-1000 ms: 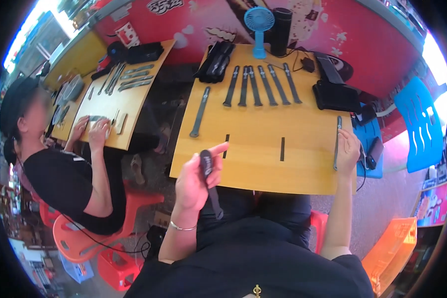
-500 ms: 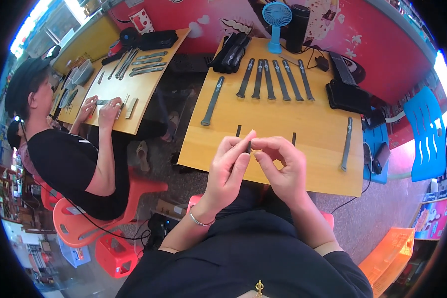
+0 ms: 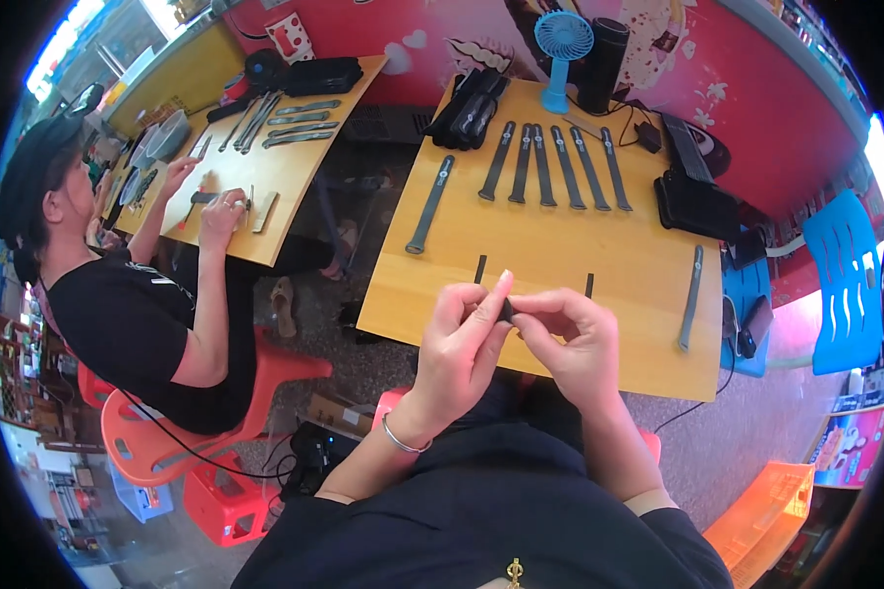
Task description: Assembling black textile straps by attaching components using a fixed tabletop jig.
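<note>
A dark strap was held up in the air by the near edge of the counter, between the two hands, and most of it was hidden by the fingers. It was pinched between the thumb and pointing finger of the left hand. It was pinched as well by the thumb and fingertips of the right hand, which was bent in a round shape. A shiny bracelet was worn on the left wrist. Two short black strips could be seen on the counter just past the hands, one to each side. One long strap was set by itself on the left, and one more strap was set near the right edge. Farther back, six straps were laid side by side in a row. Behind them, a black bundle was placed at the back left corner, and a blue fan was stood up beside a black cylinder. A black pouch was left at the right side. At the other counter, on the left, more straps were spread out, and a small dark piece was touched by a co-worker's hand.
</note>
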